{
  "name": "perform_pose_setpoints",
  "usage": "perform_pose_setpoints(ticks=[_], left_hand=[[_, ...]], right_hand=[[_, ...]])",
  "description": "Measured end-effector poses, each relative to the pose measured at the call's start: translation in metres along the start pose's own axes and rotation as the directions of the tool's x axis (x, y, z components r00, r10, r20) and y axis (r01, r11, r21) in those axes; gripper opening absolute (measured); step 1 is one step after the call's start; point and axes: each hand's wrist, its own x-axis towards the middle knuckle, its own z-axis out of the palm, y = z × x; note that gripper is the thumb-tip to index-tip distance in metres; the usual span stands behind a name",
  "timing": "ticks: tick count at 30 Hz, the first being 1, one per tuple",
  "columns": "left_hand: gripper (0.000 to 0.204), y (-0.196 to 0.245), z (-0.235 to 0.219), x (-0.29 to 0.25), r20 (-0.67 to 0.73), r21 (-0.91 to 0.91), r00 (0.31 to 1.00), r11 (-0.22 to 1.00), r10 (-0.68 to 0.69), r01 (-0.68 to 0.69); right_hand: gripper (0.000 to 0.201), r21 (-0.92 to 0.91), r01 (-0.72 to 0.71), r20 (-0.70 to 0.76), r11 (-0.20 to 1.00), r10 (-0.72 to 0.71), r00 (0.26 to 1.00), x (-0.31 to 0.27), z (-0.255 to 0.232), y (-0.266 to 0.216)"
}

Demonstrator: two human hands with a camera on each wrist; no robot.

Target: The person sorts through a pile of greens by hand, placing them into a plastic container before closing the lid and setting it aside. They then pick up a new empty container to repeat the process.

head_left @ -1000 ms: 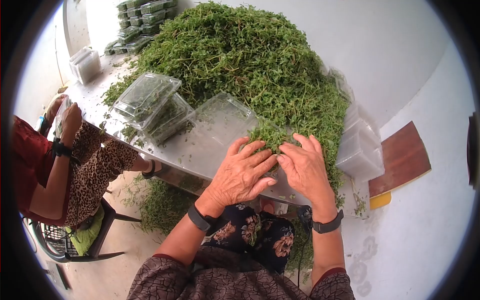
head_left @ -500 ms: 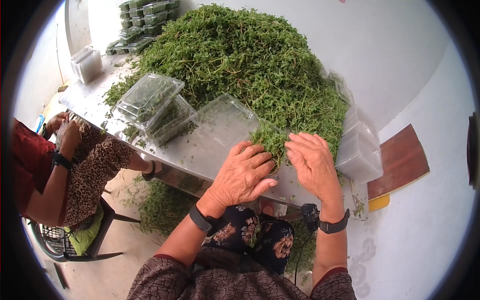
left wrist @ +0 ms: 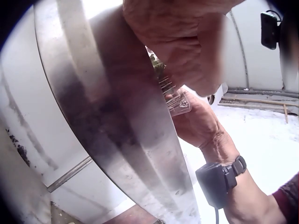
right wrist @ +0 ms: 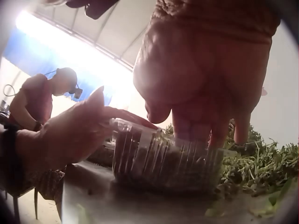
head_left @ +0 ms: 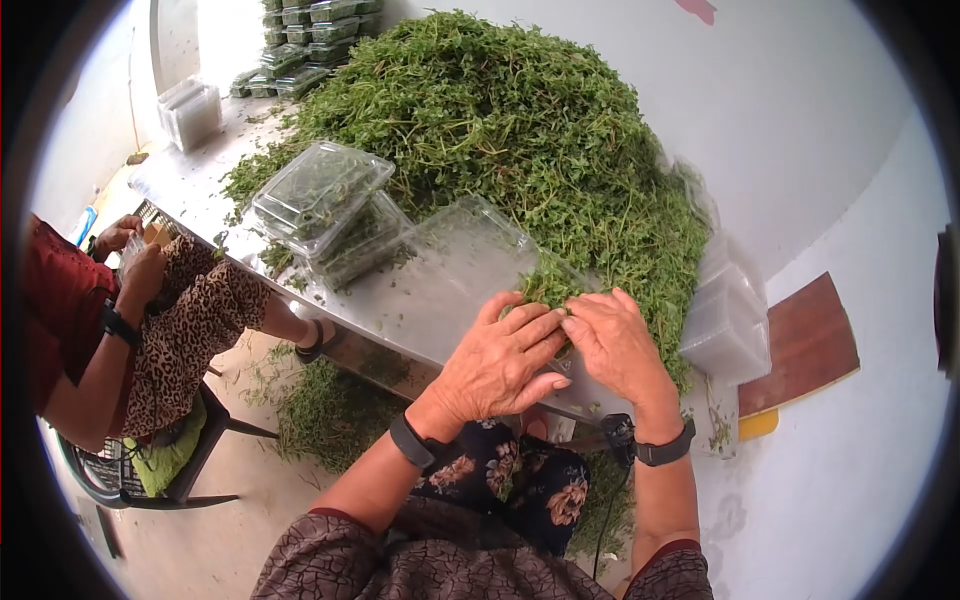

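Note:
A clear plastic box point(right wrist: 140, 158) of leafy green sprigs point(head_left: 550, 284) stands at the table's near edge, mostly hidden by the hands in the head view. My left hand point(head_left: 510, 355) lies over its near left side, fingers extended across the rim and greens. From the other side, my right hand point(head_left: 622, 345) reaches over, its fingers pointing down into the box in the right wrist view. The fingertips of both hands meet above the greens. Behind the left hand, a transparent lid-like panel point(head_left: 480, 215) lies flat on the metal table point(head_left: 430, 305).
A large heap of greens point(head_left: 500, 120) covers the table's far side. Filled clear boxes point(head_left: 325, 200) are stacked at left, more point(head_left: 330, 35) at the back. Nested containers point(head_left: 725, 320) stand at right. Another person point(head_left: 100, 330) sits at left, holding something clear.
My right hand lifted off to the right half a second ago and is now back over the box, meeting the left. The left hand stays on the greens. The head view has shifted slightly.

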Motion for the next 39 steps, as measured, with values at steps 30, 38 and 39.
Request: perform_pose_setpoints(ticks=[30,38,39], left_hand=[[0.045,-0.011,0.005,-0.015,-0.396,-0.195,0.859,0.944,-0.325,0.267],[0.051,-0.011,0.007,-0.018,-0.467,-0.186,0.790,0.917,-0.397,0.351],[0.051,-0.011,0.007,-0.019,-0.454,-0.192,0.796,0.917,-0.399,0.350]], right_hand=[[0.031,0.042,0.042,0.062,0.998,-0.045,0.997,0.037,0.021,0.015],[0.042,0.135,0.060,-0.139,0.989,-0.041,0.989,0.041,0.004,0.020],[0.042,0.134,0.064,-0.141,0.989,-0.045,0.989,0.042,0.002,0.019]])
